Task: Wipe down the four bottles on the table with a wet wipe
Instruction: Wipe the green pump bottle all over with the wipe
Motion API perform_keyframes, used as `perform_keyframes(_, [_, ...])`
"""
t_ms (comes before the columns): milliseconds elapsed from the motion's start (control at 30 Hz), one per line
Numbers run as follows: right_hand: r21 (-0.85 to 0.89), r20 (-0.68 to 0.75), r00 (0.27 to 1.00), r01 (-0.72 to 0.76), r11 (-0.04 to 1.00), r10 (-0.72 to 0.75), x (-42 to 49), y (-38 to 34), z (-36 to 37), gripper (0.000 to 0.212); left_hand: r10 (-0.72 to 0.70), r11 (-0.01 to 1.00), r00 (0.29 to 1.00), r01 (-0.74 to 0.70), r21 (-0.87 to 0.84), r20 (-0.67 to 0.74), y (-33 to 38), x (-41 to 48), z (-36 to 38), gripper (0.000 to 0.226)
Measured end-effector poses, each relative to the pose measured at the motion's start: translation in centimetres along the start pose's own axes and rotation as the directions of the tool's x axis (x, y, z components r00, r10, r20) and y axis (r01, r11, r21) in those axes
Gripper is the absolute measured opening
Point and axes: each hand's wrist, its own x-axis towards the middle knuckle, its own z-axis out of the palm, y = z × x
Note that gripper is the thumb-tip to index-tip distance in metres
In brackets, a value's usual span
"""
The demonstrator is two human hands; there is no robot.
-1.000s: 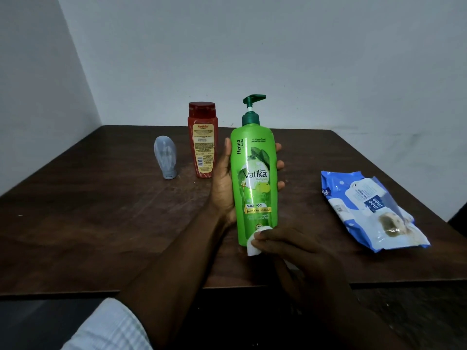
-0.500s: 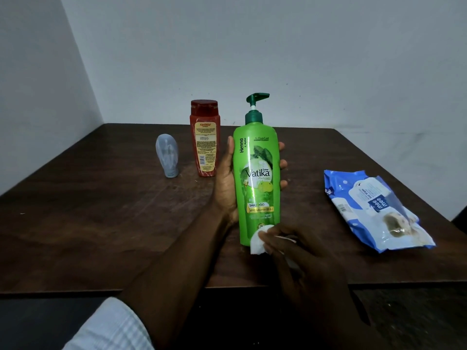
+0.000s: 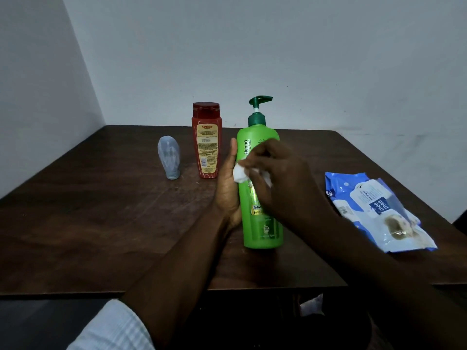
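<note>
fingers (image 3: 260,154) of right hand (image 3: 285,183): bunched, pinching wet wipe (image 3: 240,174) against upper front of green pump bottle (image 3: 262,223). left hand (image 3: 227,195): just left of those fingers, thumb up along bottle side, other fingers hidden behind; steadies bottle upright on table (image 3: 101,223). red bottle (image 3: 206,147), grey bottle (image 3: 168,157): beyond and left of fingers, standing apart. wipes pack (image 3: 374,210): well right. advice: keep firm hold, press wipe flat, stroke neck to base, turn bottle for rear.
</note>
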Motion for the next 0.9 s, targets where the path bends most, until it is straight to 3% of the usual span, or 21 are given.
perform_keyframes(67, [-0.018,-0.015,1.0,0.001,1.0,-0.001,2.0,0.6,-0.1,0.015,0.089,0.994,0.995,-0.086,0.072,-0.044,0.2,-0.4,0.9,0.056])
perform_keyframes(200, [-0.043,-0.056,0.998,-0.022,0.999,0.02,4.3,1.1,-0.1,0.017,0.075,0.997,0.991,-0.074,0.01,-0.11,-0.1,-0.2,0.8,0.044])
perform_keyframes(300, [-0.043,-0.054,0.999,-0.012,0.999,0.01,3.6,0.7,0.1,0.019,0.093,0.995,0.994,-0.094,-0.025,-0.053,-0.1,-0.5,1.3,0.041])
perform_keyframes(400, [-0.051,0.016,0.999,0.038,0.998,-0.038,1.0,-0.1,0.0,0.018,0.072,0.997,0.997,-0.072,-0.02,-0.034,0.1,-0.2,0.6,0.051])
perform_keyframes(533, [-0.073,0.136,0.983,0.132,0.989,-0.121,-3.3,-1.1,-0.5,0.026,-0.019,0.99,0.999,0.025,0.137,-0.04,0.3,0.3,-0.1,0.075])
perform_keyframes(667, [-0.114,0.217,0.949,0.259,0.959,-0.231,-6.6,-1.7,-0.6,0.024,-0.031,0.991,0.999,0.035,0.133,-0.029,0.3,0.4,0.0,0.079])
perform_keyframes(900, [-0.147,0.274,0.921,0.326,0.934,-0.278,-9.1,-1.7,-0.7,0.018,-0.009,0.988,1.0,0.007,0.155,0.012,0.1,0.4,-0.3,0.081])
